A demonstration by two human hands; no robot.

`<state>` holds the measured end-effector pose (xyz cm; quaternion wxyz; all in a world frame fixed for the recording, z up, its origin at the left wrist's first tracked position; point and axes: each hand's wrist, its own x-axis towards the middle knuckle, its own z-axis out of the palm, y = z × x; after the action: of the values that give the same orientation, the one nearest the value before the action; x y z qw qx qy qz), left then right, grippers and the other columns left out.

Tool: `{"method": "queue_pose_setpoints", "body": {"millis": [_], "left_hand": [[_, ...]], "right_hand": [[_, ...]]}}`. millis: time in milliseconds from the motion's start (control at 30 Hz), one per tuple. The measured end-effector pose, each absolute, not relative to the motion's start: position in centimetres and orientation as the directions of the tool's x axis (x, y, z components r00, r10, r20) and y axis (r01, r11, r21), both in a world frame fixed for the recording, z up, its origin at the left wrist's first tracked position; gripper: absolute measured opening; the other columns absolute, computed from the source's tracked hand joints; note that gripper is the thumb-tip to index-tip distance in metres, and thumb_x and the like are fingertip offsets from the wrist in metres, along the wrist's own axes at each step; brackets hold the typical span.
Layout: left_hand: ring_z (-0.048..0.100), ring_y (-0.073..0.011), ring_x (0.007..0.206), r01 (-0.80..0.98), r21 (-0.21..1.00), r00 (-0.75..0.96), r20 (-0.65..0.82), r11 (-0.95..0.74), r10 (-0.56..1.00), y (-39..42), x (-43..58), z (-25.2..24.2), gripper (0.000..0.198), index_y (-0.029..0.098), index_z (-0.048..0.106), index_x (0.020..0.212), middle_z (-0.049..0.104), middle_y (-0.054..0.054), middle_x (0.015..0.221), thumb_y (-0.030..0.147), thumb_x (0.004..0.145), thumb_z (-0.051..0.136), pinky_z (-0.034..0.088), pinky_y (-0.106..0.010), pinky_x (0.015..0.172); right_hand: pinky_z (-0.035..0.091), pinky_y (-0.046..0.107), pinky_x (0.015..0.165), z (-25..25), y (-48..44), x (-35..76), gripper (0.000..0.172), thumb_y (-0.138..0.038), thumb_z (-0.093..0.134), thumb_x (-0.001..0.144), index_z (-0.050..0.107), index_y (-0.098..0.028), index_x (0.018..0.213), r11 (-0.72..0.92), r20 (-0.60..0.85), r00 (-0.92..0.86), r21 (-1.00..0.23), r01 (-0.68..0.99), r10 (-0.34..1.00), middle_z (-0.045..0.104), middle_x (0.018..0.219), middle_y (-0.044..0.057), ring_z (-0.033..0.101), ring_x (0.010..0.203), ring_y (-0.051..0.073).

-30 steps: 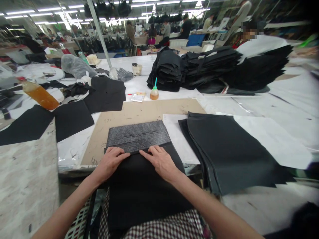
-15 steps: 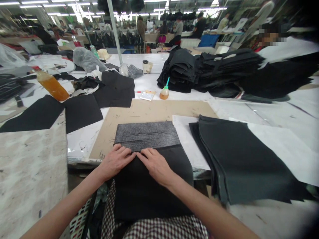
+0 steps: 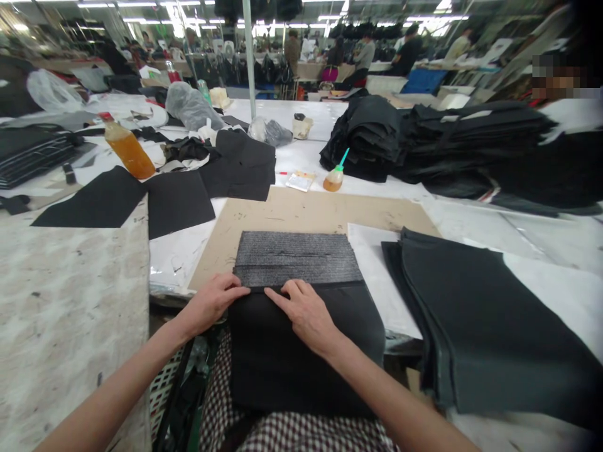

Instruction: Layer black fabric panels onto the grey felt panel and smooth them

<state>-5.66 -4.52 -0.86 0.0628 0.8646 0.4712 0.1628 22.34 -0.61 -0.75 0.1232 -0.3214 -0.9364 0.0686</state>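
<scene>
A black leather-like sheet (image 3: 306, 351) hangs over the table's front edge toward my lap. Its far part is a grey ribbed strip (image 3: 301, 254), lying flat on the tan board, with a dark crease where the two meet. At the left end of that crease, my left hand (image 3: 217, 301) pinches the sheet's edge between thumb and fingers. My right hand (image 3: 306, 311) is near the middle of the crease, its thumb and bent fingers closed on the sheet. The undersides of the fingertips are hidden.
Beneath the work lies a tan board (image 3: 306, 210). Black sheets (image 3: 490, 314) are stacked at right, overhanging the edge. Farther off are a small glue bottle (image 3: 333, 180), a bottle of amber liquid (image 3: 129, 150) and black piles (image 3: 452, 138). A person sits at far right.
My left hand has slid left along the crease, away from my right hand, so a gap now shows between the thumbs. The whole view has shifted, moving everything rightward.
</scene>
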Motion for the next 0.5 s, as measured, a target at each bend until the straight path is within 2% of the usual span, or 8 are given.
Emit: {"method": "queue_pose_setpoints", "body": {"millis": [167,267,367,500], "left_hand": [[0.054,-0.0219,0.098,0.779,-0.013,0.622,0.146,-0.627,0.769,-4.9,-5.2,0.4,0.033,0.022,0.058,0.128,0.059,-0.009,0.110,0.014,0.098,0.044,0.042,-0.039,0.090],[0.054,-0.0241,0.101,0.774,-0.090,0.633,0.131,-0.627,0.763,-5.2,-4.8,0.8,0.032,0.021,0.057,0.128,0.058,-0.011,0.119,0.017,0.098,0.047,0.042,-0.040,0.089],[0.054,-0.0246,0.105,0.804,-0.031,0.590,0.152,-0.593,0.793,-5.5,-5.0,0.1,0.034,0.021,0.055,0.130,0.056,-0.011,0.124,0.015,0.097,0.047,0.044,-0.039,0.089],[0.056,-0.0197,0.103,0.843,0.243,0.439,0.208,-0.481,0.874,-5.8,-6.0,-1.3,0.030,0.023,0.056,0.126,0.059,-0.007,0.113,0.018,0.100,0.043,0.048,-0.032,0.089]], "right_hand": [[0.044,0.038,0.084,0.0,-0.5,21.8,0.045,-0.010,0.047,0.096,0.053,-0.024,0.138,0.804,0.205,-0.777,-0.152,0.575,0.595,0.054,0.104,0.010,0.047,0.098,0.024],[0.044,0.039,0.087,0.4,-0.8,20.5,0.033,-0.013,0.044,0.099,0.060,-0.018,0.128,0.818,0.241,-0.782,-0.137,0.559,0.575,0.055,0.108,0.011,0.048,0.102,0.025],[0.045,0.038,0.090,0.1,-1.4,18.9,0.032,-0.013,0.040,0.101,0.059,-0.012,0.126,0.841,0.270,-0.797,-0.140,0.523,0.541,0.056,0.110,0.012,0.048,0.102,0.024],[0.045,0.038,0.090,-0.9,-2.0,18.0,0.035,-0.013,0.040,0.101,0.054,-0.010,0.133,0.842,0.279,-0.795,-0.156,0.516,0.538,0.057,0.106,0.011,0.049,0.100,0.024]]}}
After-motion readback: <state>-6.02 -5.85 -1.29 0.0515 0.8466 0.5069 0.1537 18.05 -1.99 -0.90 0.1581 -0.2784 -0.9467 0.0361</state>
